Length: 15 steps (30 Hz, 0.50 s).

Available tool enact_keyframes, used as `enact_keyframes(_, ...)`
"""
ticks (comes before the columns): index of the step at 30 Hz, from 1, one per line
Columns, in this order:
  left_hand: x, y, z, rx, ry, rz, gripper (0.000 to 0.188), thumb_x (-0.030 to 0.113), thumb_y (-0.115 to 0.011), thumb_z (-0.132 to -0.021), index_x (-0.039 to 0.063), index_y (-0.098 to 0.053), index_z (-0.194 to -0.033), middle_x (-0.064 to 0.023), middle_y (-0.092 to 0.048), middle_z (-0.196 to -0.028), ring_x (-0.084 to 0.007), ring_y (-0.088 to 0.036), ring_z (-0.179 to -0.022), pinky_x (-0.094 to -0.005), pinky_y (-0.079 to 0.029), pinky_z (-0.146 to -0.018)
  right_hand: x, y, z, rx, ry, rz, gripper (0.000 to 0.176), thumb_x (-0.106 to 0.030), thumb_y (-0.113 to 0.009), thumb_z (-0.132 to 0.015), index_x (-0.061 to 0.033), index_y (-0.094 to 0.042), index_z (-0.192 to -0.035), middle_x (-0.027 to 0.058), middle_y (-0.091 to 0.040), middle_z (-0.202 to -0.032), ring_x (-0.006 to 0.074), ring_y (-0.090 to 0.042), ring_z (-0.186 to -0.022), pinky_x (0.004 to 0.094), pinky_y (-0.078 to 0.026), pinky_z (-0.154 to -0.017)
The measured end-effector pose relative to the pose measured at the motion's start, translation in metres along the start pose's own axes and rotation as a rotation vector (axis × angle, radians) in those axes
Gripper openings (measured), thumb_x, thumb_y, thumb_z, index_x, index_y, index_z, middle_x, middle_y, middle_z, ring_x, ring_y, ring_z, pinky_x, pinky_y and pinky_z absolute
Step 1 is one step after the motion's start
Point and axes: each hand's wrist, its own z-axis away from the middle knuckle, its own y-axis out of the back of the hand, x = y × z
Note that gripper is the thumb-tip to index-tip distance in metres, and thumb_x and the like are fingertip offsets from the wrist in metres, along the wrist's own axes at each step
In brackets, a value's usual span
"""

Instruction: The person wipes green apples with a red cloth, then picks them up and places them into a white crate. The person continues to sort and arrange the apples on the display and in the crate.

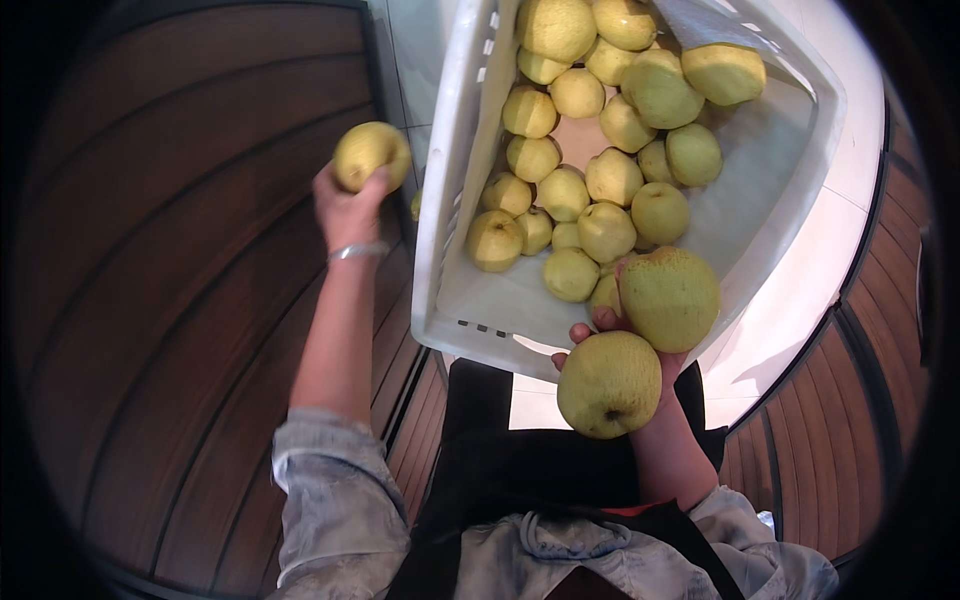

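Observation:
My left hand (pixel 351 206) is raised to the left of the white plastic crate (pixel 429 225) and grips one yellow pear (pixel 370 157), its thumb across the fruit. My right hand (pixel 670 371), palm up over the crate's near rim, holds two greenish-yellow pears: one with its dimpled end towards me (pixel 609 384), the other just above it (pixel 670 298). The pears hide much of that palm; several fingertips show at their left. Inside the crate lie many loose yellow-green pears (pixel 606 232), mostly towards its left and far side. A grey sheet (pixel 712 28) partly covers some at the far right.
Dark brown slatted wood panels (pixel 225 225) stand at the left, with more slatted wood (pixel 810 442) at the lower right. A pale tiled floor (pixel 840 225) shows around the crate. The crate's near rim is close to my black apron (pixel 555 465).

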Motion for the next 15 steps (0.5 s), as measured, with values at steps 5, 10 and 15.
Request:
enact_keyframes(5,-0.081,-0.067,-0.040,-0.197,0.043,-0.556,0.084,0.049,-0.089,-0.061,0.005,-0.061,-0.126,-0.0195,-0.065,-0.125,-0.0388,-0.064,-0.113,-0.0435,-0.051,-0.100,0.011,0.014,-0.002,0.058,-0.003,-0.009,0.090,-0.084,-0.051,-0.084,-0.0188,-0.052,-0.146,0.0148,-0.060,-0.132,0.0417,-0.051,-0.133,0.0702,-0.029,-0.114)
enact_keyframes(10,-0.143,-0.102,-0.055,-0.134,0.000,-0.719,0.085,0.058,-0.088,-0.063,0.005,-0.062,-0.124,-0.0214,-0.062,-0.127,-0.0383,-0.061,-0.119,-0.0471,-0.050,-0.103,0.014,0.032,-0.002,0.113,-0.015,0.006,0.092,-0.085,-0.048,-0.085,-0.0197,-0.048,-0.150,0.0162,-0.061,-0.130,0.0442,-0.050,-0.134,0.0714,-0.029,-0.113)
enact_keyframes(15,-0.165,-0.098,-0.060,-0.170,0.010,-0.731,0.083,0.055,-0.086,-0.068,0.005,-0.060,-0.129,-0.0219,-0.062,-0.130,-0.0389,-0.059,-0.123,-0.0470,-0.050,-0.104,0.020,0.048,0.001,0.076,-0.010,-0.001,0.096,-0.082,-0.055,-0.085,-0.0203,-0.038,-0.155,0.0183,-0.057,-0.135,0.0459,-0.048,-0.135,0.0721,-0.029,-0.114)
